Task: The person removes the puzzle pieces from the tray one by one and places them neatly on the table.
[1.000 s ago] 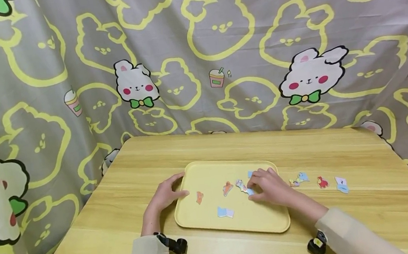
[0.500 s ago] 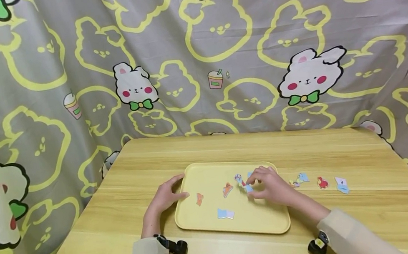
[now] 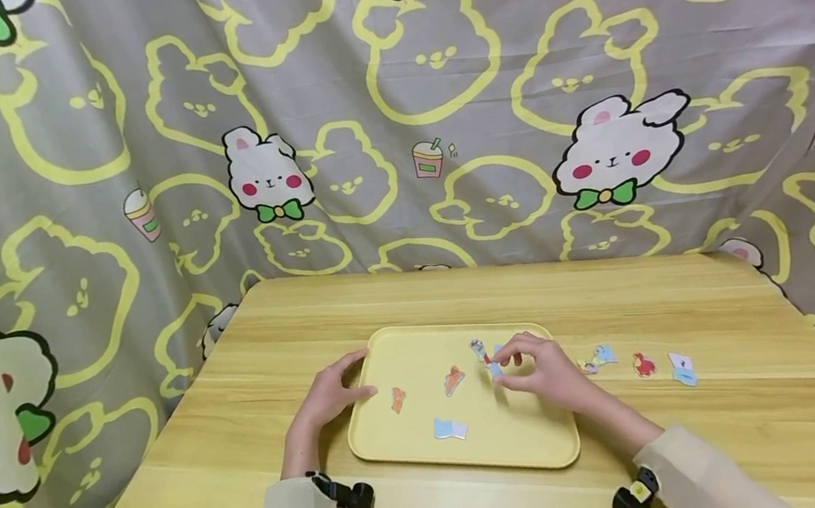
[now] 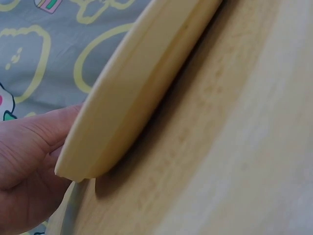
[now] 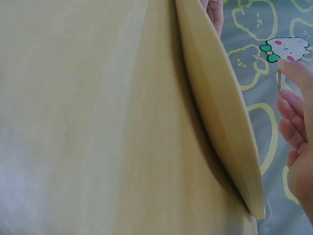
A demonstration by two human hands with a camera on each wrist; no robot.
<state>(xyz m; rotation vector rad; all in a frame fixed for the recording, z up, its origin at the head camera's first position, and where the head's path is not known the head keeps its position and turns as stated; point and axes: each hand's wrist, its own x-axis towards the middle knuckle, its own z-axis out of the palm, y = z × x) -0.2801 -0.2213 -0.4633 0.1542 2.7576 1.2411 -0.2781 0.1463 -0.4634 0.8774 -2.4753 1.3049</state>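
Note:
My right hand (image 3: 541,369) pinches a colourful jigsaw puzzle piece (image 3: 480,351) between thumb and fingers, tilted up over the right part of the yellow tray (image 3: 414,446). Seen edge-on in the right wrist view, the puzzle piece (image 5: 281,82) looks thin. My left hand (image 3: 332,391) holds the tray's left edge; the left wrist view has the hand (image 4: 32,156) at the rim, fingers partly hidden. On the tray lie an orange piece (image 3: 398,399), another orange piece (image 3: 455,380) and a blue-and-lilac piece (image 3: 450,428). A blue piece (image 3: 499,350) is partly hidden behind my right hand.
Right of the tray, on the wooden table (image 3: 663,443), lie a yellow-and-blue piece (image 3: 598,358), a red piece (image 3: 644,364) and a white-and-blue piece (image 3: 683,369). A patterned curtain (image 3: 358,83) hangs behind the table. Black cameras are strapped to both wrists.
My right hand has raised the puzzle piece from near the tray surface and tilted it upward. The left hand and the other pieces stay where they were.

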